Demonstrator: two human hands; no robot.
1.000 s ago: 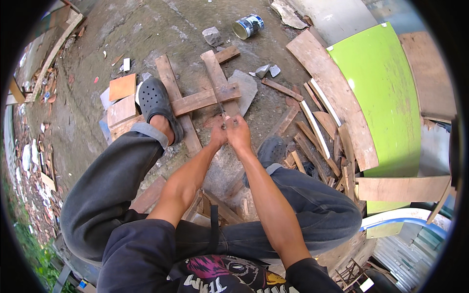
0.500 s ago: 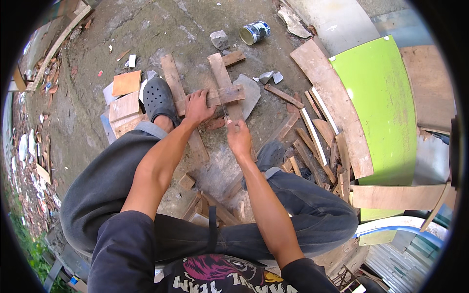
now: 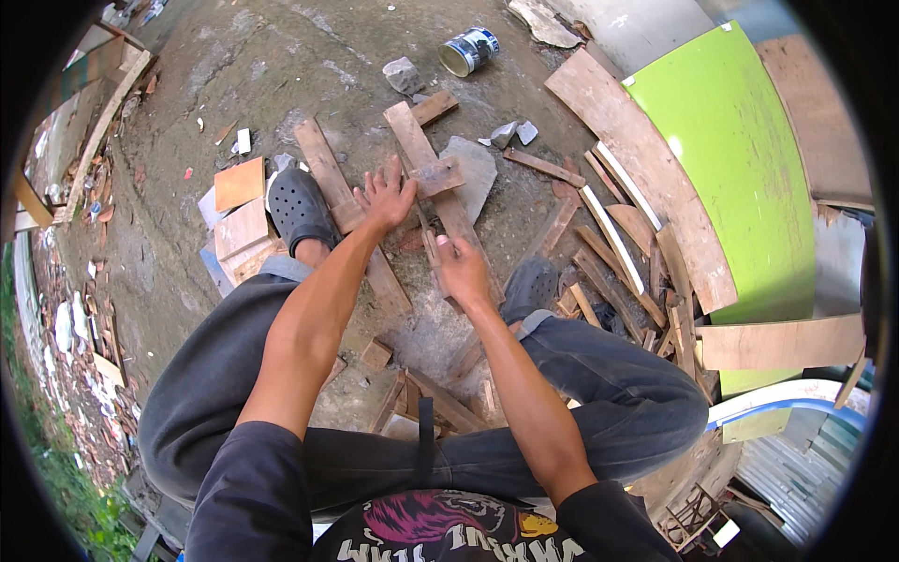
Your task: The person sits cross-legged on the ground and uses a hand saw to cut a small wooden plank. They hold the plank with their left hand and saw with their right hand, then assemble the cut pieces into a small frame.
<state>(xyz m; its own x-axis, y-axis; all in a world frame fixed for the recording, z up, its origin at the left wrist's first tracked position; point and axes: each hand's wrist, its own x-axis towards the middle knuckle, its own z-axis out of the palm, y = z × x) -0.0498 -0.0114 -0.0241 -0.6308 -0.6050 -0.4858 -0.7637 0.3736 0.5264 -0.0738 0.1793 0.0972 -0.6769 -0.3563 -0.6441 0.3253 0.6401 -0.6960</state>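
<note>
A short wooden crosspiece [image 3: 437,177] lies across two longer planks on the ground, a right plank [image 3: 409,129] and a left plank [image 3: 323,155]. My left hand [image 3: 384,199] rests on the crosspiece with its fingers spread and stretched out, covering its middle. Just right of it, my right hand [image 3: 464,270] is closed around a narrow-bladed tool [image 3: 423,217]. The blade points up toward the crosspiece, close beside my left hand. My fingers hide much of the handle, and the tool's exact kind is unclear.
Scrap wood strips [image 3: 609,272] lie in a heap on the right, beside a green panel [image 3: 721,169]. A flat stone [image 3: 473,173] lies next to the right plank; a tin can [image 3: 470,51] lies beyond. My left clog [image 3: 302,204] stands beside the left plank.
My left hand's fingers have spread and straightened on the crosspiece. My right hand has drawn slightly back toward me with the tool. The whole view has shifted a little.
</note>
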